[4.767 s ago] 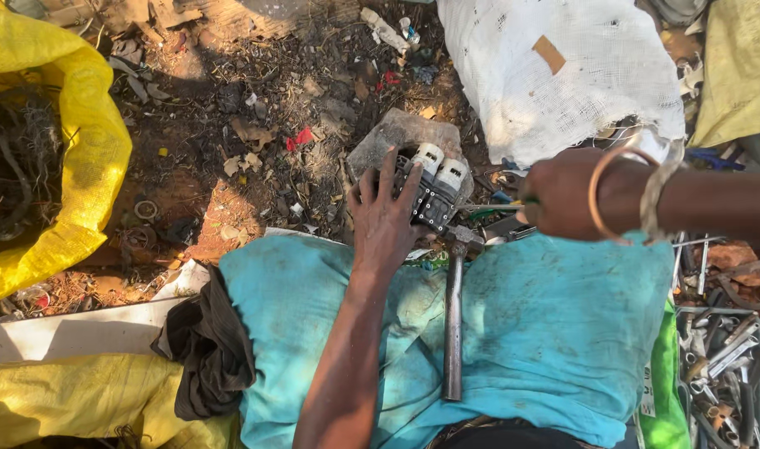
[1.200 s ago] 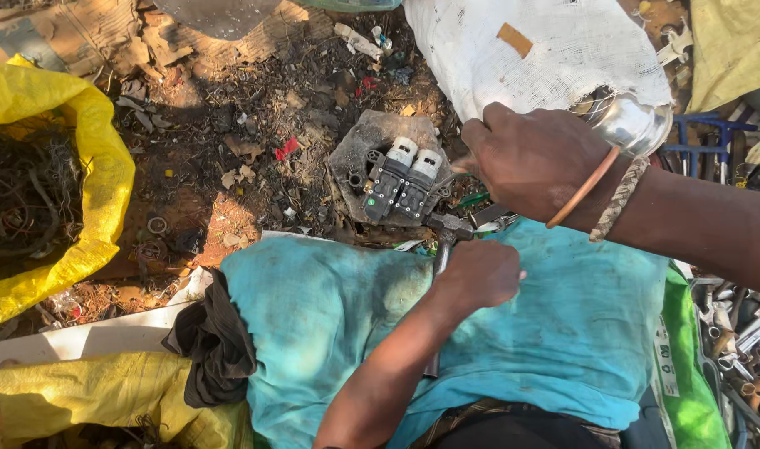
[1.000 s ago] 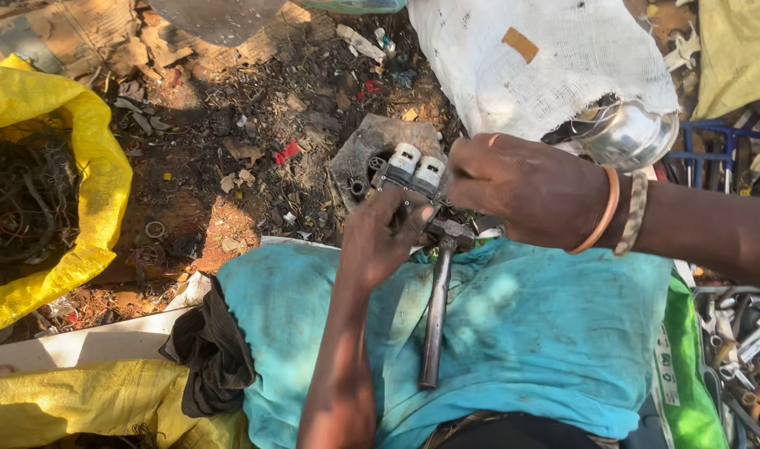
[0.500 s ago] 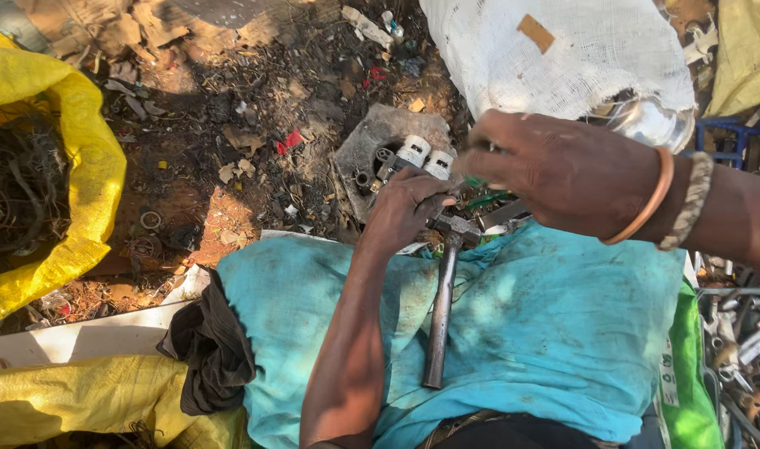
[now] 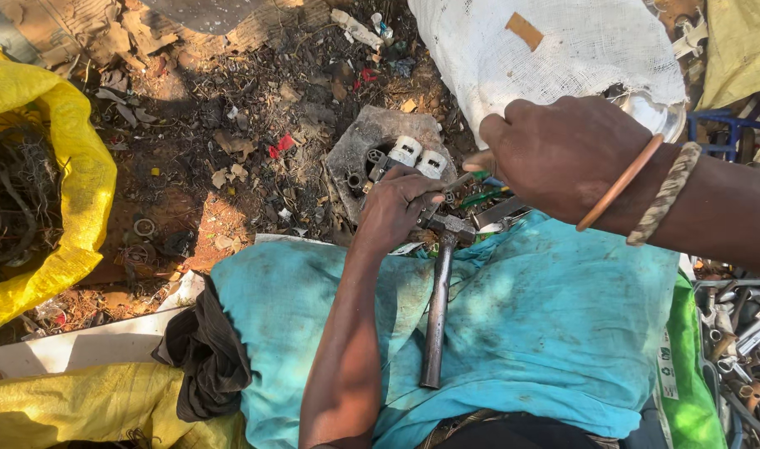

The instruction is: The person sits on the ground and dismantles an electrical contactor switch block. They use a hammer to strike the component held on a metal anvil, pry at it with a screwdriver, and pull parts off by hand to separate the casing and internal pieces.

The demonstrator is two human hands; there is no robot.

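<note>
At the centre of the head view, the left hand (image 5: 401,206) curls its fingers down over a small dark electrical part (image 5: 396,162) with two white caps, pressing it against a flat grey stone slab (image 5: 359,145) that lies on the littered ground at about twelve o'clock from the lap. The right hand (image 5: 563,154), at two o'clock, is loosely closed with the thumb pointing toward the part; whether it pinches anything I cannot tell, since the fingers hide the underside. A copper bangle (image 5: 617,187) and a braided band (image 5: 667,195) sit on that wrist. A hammer (image 5: 438,308) lies on the teal cloth (image 5: 546,316) across the lap, head just beside the left hand, handle running toward six o'clock. A white woven sack (image 5: 563,41) fills the one o'clock area, and a yellow sack (image 5: 72,166) holding tangled wire sits at nine o'clock. A dark rag (image 5: 201,357) lies at seven o'clock, and loose metal scrap (image 5: 746,341) is piled at four o'clock.
</note>
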